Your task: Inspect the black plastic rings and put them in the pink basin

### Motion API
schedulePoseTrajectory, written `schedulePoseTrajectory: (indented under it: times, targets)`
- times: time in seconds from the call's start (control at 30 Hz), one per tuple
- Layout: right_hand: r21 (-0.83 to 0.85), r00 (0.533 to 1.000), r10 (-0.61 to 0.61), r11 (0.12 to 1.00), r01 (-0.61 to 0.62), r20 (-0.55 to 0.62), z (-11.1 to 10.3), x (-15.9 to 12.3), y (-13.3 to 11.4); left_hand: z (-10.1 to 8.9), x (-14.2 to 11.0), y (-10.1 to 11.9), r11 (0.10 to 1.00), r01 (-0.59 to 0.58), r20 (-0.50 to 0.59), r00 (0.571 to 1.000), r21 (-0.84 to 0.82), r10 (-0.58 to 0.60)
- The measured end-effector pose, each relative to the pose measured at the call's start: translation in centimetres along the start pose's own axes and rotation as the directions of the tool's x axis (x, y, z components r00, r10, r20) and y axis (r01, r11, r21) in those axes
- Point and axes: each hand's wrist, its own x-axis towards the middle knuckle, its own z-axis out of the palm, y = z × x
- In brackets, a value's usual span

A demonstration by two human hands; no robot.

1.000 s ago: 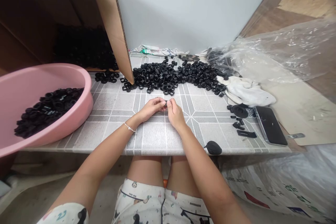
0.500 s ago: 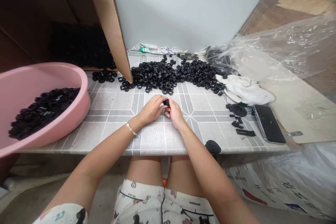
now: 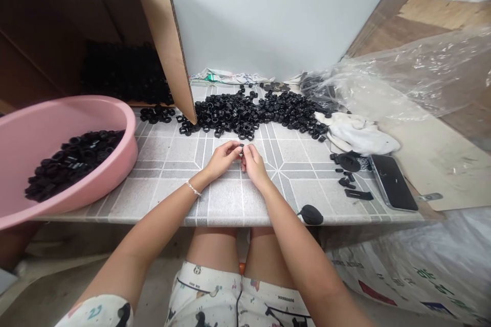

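My left hand [image 3: 223,158] and my right hand [image 3: 253,163] meet over the middle of the table, fingertips pressed together. Between them is a small black plastic part [image 3: 241,149], mostly covered by the fingers; its exact shape cannot be made out. Both hands are closed on it. Just beyond my fingertips spreads a pile of black ring-shaped plastic parts [image 3: 230,112], which merges on the right with a pile of smaller black pieces [image 3: 289,110].
At left, a pink basin [image 3: 130,133] holds black parts, with a cardboard box [image 3: 169,46] of more behind it. On the right lie a white cloth [image 3: 355,132], a phone [image 3: 393,182], small black pieces [image 3: 358,194] and plastic sheeting [image 3: 402,76]. A black oval object [image 3: 311,214] sits at the front edge.
My fingers have shifted slightly around the small black part, and less of it shows. The whole view has moved a little; the piles look the same.
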Motion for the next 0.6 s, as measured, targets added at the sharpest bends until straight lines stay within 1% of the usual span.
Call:
schedulePoseTrajectory:
  times: [0.1, 0.17, 0.3, 0.43, 0.5, 0.53, 0.57, 0.6]
  targets:
    - [-0.046, 1.000, -0.004, 0.999, 0.004, 0.017, 0.0, -0.2, 0.2, 0.0, 0.1, -0.4, 1.000, -0.010, 0.032, 0.999, 0.005, 0.009]
    - [-0.028, 0.999, 0.002, 1.000, -0.001, 0.038, 0.0, -0.2, 0.2, 0.0, 0.2, -0.8, 0.999, -0.035, 0.017, 0.999, 0.040, 0.034]
    - [0.028, 0.998, 0.002, 1.000, -0.004, 0.069, -0.1, -0.1, 0.3, 0.2, -0.2, -1.3, 0.969, -0.155, -0.027, 0.986, 0.191, 0.163]
    - [0.104, 0.995, -0.003, 0.995, -0.008, 0.104, -0.2, -0.1, -0.1, 0.6, -0.6, -0.8, 0.913, -0.272, -0.025, 0.956, 0.304, 0.293]
    - [0.156, 0.993, -0.002, 0.988, -0.016, 0.115, -0.2, 0.0, -0.4, 0.4, -0.3, -0.2, 0.907, -0.298, -0.033, 0.946, 0.296, 0.322]
    - [0.181, 0.992, 0.004, 0.983, -0.026, 0.123, -0.1, 0.1, -0.5, 0.0, 0.0, 0.1, 0.915, -0.305, -0.053, 0.943, 0.265, 0.330]
    - [0.203, 0.991, 0.012, 0.978, -0.040, 0.134, -0.2, 0.1, -0.5, -0.6, 0.5, 0.5, 0.925, -0.311, -0.091, 0.937, 0.218, 0.337]
    - [0.221, 0.989, 0.022, 0.974, -0.055, 0.148, -0.2, 0.2, -0.6, -1.6, 0.9, 0.9, 0.935, -0.320, -0.155, 0.927, 0.153, 0.342]
